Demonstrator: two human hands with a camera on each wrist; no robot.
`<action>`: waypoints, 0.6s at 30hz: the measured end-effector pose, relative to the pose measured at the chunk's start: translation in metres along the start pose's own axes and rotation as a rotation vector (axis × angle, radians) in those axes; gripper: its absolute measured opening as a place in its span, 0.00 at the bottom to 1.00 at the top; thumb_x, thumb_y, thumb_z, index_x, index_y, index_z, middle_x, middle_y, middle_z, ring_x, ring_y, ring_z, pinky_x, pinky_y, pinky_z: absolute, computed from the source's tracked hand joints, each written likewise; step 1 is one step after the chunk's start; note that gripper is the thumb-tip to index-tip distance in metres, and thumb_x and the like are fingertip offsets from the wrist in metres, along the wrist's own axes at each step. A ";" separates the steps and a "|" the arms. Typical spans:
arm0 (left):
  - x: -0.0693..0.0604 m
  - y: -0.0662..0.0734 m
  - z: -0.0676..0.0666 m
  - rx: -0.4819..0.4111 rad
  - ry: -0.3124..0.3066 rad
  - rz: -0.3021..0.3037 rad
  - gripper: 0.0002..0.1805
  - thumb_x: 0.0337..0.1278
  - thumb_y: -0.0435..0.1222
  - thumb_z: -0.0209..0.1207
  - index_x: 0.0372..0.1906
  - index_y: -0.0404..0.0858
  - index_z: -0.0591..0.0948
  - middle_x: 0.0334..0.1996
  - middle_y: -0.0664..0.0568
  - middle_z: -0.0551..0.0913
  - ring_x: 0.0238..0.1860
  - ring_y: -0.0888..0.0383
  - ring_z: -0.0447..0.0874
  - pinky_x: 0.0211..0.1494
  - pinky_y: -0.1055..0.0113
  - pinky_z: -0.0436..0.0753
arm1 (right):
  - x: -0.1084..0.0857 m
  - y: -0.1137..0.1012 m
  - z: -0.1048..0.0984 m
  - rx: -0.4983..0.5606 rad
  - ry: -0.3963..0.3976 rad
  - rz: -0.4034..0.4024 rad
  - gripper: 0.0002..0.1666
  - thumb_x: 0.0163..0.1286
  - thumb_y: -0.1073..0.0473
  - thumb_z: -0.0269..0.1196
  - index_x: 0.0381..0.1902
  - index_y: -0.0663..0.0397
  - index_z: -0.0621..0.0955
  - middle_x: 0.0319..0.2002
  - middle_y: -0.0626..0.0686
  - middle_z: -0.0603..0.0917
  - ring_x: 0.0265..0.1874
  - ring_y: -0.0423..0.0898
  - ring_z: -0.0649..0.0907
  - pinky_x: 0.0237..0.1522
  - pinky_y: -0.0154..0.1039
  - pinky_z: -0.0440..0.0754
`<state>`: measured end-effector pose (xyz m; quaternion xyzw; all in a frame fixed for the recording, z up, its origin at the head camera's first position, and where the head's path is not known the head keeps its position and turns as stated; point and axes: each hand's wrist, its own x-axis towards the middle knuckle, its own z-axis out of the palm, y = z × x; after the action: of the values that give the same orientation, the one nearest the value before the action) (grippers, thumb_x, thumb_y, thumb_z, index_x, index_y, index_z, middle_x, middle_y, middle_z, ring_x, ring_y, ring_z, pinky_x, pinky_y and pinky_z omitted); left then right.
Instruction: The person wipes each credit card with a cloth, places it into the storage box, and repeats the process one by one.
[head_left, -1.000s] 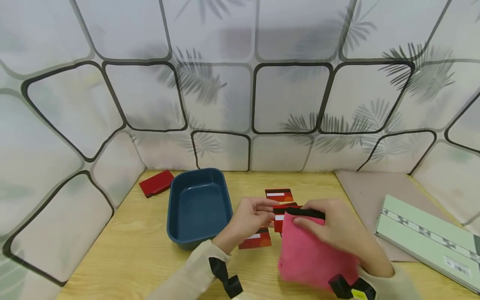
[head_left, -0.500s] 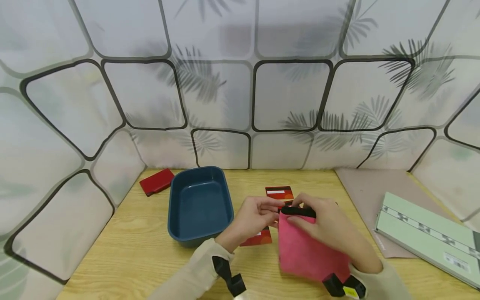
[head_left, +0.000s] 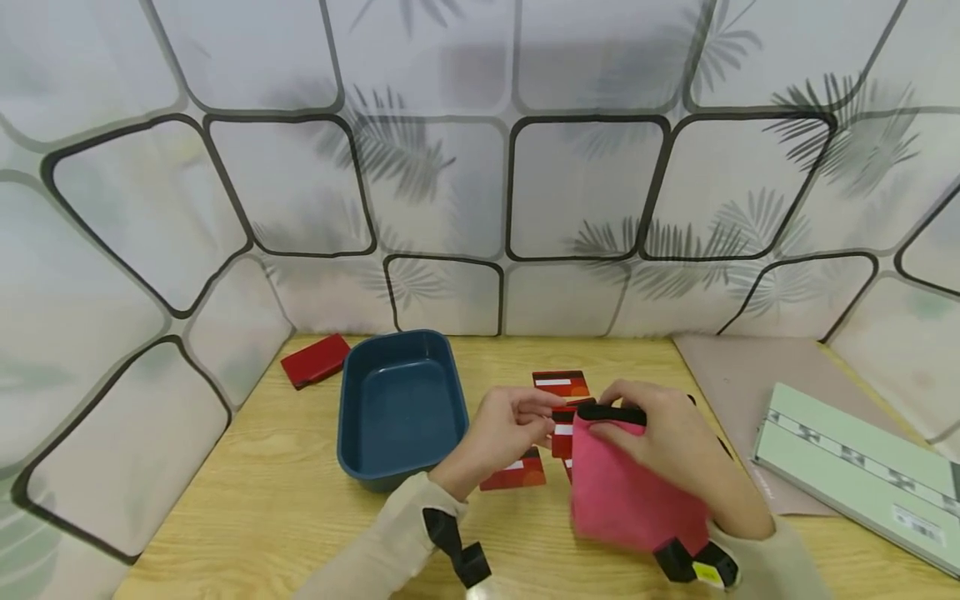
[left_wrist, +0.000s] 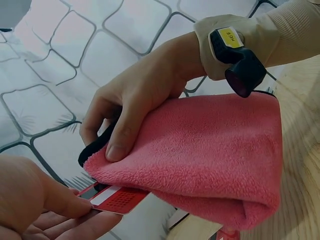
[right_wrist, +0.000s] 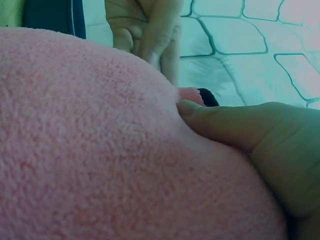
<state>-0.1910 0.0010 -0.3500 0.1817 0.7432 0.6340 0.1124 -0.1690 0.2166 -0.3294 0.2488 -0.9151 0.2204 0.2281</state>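
While left grip (head_left: 497,429) pinches card (left_wrist: 124,200), right grip (head_left: 666,433) holds cloth edge (head_left: 611,414).

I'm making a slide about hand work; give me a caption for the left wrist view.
Left hand pinches a red card while right hand holds a pink cloth partly hiding it.

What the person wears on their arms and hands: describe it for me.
The left sleeve and right sleeve are long and pale beige. The left wrist device and right wrist device are black and blocky; the right one bears a yellow label with dark print. The left hand and right hand show no gloves or rings.
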 end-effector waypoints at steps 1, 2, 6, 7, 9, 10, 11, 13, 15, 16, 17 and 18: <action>0.001 0.001 0.000 -0.001 0.000 0.003 0.17 0.59 0.20 0.53 0.49 0.32 0.84 0.35 0.37 0.85 0.30 0.54 0.86 0.36 0.66 0.86 | 0.000 0.002 -0.002 -0.009 -0.002 0.007 0.16 0.48 0.53 0.77 0.31 0.39 0.80 0.26 0.38 0.82 0.24 0.35 0.77 0.28 0.35 0.77; 0.001 0.001 0.000 -0.003 -0.001 0.006 0.16 0.58 0.20 0.53 0.49 0.32 0.83 0.35 0.36 0.85 0.30 0.54 0.86 0.36 0.66 0.86 | 0.000 0.003 -0.003 -0.017 -0.004 0.011 0.16 0.48 0.52 0.77 0.31 0.39 0.80 0.25 0.38 0.81 0.24 0.35 0.77 0.28 0.35 0.77; 0.001 -0.001 0.001 -0.042 -0.006 -0.003 0.16 0.58 0.20 0.55 0.50 0.29 0.82 0.35 0.34 0.85 0.28 0.55 0.86 0.38 0.62 0.87 | -0.002 0.010 -0.007 -0.048 -0.018 0.032 0.16 0.47 0.52 0.77 0.31 0.40 0.80 0.26 0.39 0.82 0.25 0.36 0.77 0.27 0.36 0.77; 0.001 -0.001 0.000 -0.051 -0.005 -0.005 0.15 0.58 0.20 0.55 0.50 0.28 0.82 0.36 0.35 0.85 0.28 0.57 0.85 0.38 0.62 0.87 | -0.002 0.012 -0.008 -0.052 -0.018 0.034 0.16 0.47 0.52 0.77 0.31 0.40 0.80 0.26 0.40 0.82 0.25 0.36 0.78 0.27 0.36 0.77; 0.001 -0.001 -0.001 -0.061 -0.001 -0.015 0.15 0.59 0.22 0.56 0.51 0.29 0.82 0.36 0.37 0.86 0.28 0.59 0.84 0.40 0.60 0.87 | -0.002 0.015 -0.011 -0.058 -0.014 0.037 0.16 0.47 0.52 0.77 0.31 0.41 0.81 0.26 0.41 0.83 0.25 0.37 0.78 0.27 0.37 0.77; 0.000 0.000 -0.002 -0.061 0.003 -0.018 0.15 0.59 0.23 0.57 0.51 0.29 0.82 0.37 0.38 0.86 0.28 0.60 0.84 0.40 0.61 0.87 | -0.002 0.016 -0.012 -0.063 -0.013 0.039 0.16 0.47 0.52 0.77 0.31 0.41 0.81 0.27 0.41 0.83 0.25 0.37 0.77 0.27 0.37 0.77; 0.000 0.000 -0.003 -0.064 0.009 -0.023 0.15 0.59 0.23 0.57 0.51 0.30 0.82 0.37 0.39 0.86 0.28 0.60 0.84 0.41 0.60 0.87 | -0.002 0.017 -0.013 -0.068 -0.011 0.040 0.16 0.47 0.53 0.77 0.31 0.41 0.81 0.27 0.42 0.83 0.24 0.37 0.77 0.27 0.37 0.77; 0.000 0.001 -0.005 -0.069 0.024 -0.023 0.15 0.59 0.23 0.59 0.50 0.31 0.82 0.38 0.38 0.86 0.29 0.60 0.85 0.42 0.60 0.86 | -0.003 0.019 -0.016 -0.076 -0.011 0.046 0.16 0.47 0.52 0.77 0.30 0.40 0.80 0.26 0.41 0.83 0.23 0.36 0.77 0.26 0.36 0.76; 0.000 0.003 -0.006 -0.067 0.044 -0.018 0.14 0.58 0.24 0.59 0.50 0.32 0.83 0.39 0.38 0.86 0.29 0.58 0.86 0.41 0.61 0.86 | -0.003 0.021 -0.020 -0.078 -0.015 0.054 0.16 0.47 0.53 0.77 0.29 0.40 0.80 0.25 0.41 0.82 0.23 0.36 0.76 0.25 0.35 0.74; 0.000 0.003 -0.006 -0.068 0.052 -0.012 0.14 0.58 0.25 0.60 0.50 0.32 0.83 0.40 0.37 0.86 0.29 0.57 0.86 0.41 0.61 0.86 | -0.004 0.021 -0.021 -0.080 -0.015 0.059 0.15 0.46 0.53 0.77 0.29 0.40 0.80 0.25 0.41 0.82 0.23 0.36 0.76 0.25 0.36 0.74; 0.000 0.003 -0.006 -0.066 0.061 -0.008 0.14 0.58 0.25 0.60 0.50 0.32 0.83 0.40 0.37 0.86 0.29 0.56 0.87 0.41 0.62 0.86 | -0.004 0.022 -0.023 -0.084 -0.013 0.065 0.15 0.46 0.53 0.77 0.28 0.39 0.81 0.24 0.41 0.82 0.22 0.36 0.76 0.25 0.36 0.73; 0.000 0.004 -0.006 -0.061 0.070 -0.004 0.14 0.58 0.26 0.61 0.50 0.33 0.83 0.40 0.37 0.86 0.29 0.55 0.87 0.40 0.63 0.86 | -0.005 0.022 -0.025 -0.085 -0.014 0.072 0.15 0.46 0.53 0.77 0.28 0.39 0.81 0.24 0.41 0.82 0.22 0.36 0.76 0.25 0.36 0.72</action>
<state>-0.1927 -0.0040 -0.3451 0.1543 0.7274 0.6621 0.0931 -0.1701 0.2485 -0.3184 0.2075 -0.9336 0.1877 0.2240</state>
